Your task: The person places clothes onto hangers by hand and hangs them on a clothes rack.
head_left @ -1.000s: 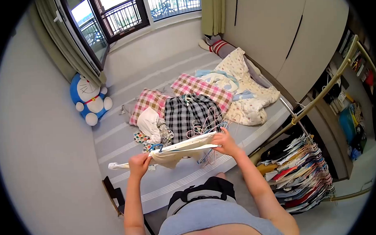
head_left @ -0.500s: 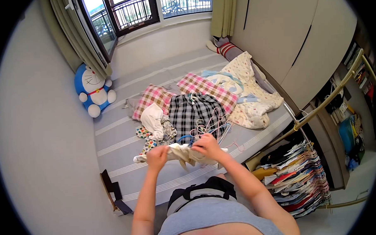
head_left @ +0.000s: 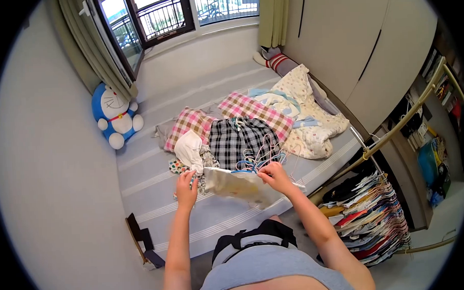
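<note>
Head view: the held garment (head_left: pixel 238 186) looks pale, with faint yellowish patches.

Bed (head_left: pixel 157 198), landmark: grey sheet, white stripes. Beyond its far edge: white wall (head_left: pixel 198 59) below a dark-framed window (head_left: pixel 163 17), daylight entering, one sash open. Left of bed: pale wall (head_left: pixel 54 166), olive curtain (head_left: pixel 91 53). Right of bed: beige wardrobe (head_left: pixel 340 39), dark handles; open shelves (head_left: pixel 420 123). Near bed's right corner: gold-coloured clothes rail (head_left: pixel 402 122). Before bed: grey floor (head_left: pixel 203 268).
</note>
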Demonstrator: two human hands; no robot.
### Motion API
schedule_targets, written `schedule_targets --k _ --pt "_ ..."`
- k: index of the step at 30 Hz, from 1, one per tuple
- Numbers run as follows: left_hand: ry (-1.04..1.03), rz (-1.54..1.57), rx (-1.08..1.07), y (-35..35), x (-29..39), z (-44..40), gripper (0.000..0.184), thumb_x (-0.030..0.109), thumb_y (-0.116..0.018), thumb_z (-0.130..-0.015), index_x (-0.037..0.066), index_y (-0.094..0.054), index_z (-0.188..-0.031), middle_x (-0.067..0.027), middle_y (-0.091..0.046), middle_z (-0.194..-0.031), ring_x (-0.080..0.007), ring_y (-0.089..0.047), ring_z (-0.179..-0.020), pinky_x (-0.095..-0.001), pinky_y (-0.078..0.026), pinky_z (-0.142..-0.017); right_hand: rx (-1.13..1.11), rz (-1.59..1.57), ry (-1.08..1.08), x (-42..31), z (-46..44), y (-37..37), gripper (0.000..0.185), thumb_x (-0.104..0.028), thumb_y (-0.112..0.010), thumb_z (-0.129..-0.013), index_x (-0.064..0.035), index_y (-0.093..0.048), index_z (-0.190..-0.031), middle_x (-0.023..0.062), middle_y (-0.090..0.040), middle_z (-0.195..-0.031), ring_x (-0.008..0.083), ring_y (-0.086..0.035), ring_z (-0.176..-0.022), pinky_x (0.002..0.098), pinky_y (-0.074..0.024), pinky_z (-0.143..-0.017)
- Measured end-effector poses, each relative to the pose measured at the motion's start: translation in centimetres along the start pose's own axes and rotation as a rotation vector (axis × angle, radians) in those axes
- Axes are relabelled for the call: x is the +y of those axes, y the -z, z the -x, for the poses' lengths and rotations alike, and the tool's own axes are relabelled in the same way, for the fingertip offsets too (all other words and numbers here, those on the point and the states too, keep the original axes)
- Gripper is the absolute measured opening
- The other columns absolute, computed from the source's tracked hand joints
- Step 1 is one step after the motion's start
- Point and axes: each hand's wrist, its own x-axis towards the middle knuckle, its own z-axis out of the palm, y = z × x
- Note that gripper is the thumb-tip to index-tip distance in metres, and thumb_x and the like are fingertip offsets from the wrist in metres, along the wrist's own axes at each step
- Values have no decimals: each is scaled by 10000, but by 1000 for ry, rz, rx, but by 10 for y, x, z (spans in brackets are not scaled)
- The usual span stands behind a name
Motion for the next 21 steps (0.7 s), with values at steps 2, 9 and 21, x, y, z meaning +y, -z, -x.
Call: schedule_targets --k 2,9,21 --pt "0 55 -36 -12 6 -2 273 90 -582 -781 76 -582 -1053 -125 -564 -969 -309 -524 -924 -374 -410 -819 128 -81 -103 -6 5 7 150 -211 -611 -790 -67 -649 -779 33 -581 -569 156 -553 -608 309 -416 -660" --pt "5 318 -220 -90 58 -18 203 91 -547 -817 53 -588 -1012 -124 -580 -935 -290 -553 -859 -360 -435 -760 534 -351 -627 39 62 26 195 -188 -589 -828 -3 -650 -823 3 -559 -554 55 -479 -494 236 -386 -475" --pt "-238 686 -701 -257 296 -2 158 124 -543 -845 10 -628 -913 -155 -626 -841 -285 -595 -755 -353 -460 -688 1387 -1142 -748 89 201 95 160 -115 -510 -884 -8 -552 -995 64 -587 -769 135 -538 -691 252 -439 -645"
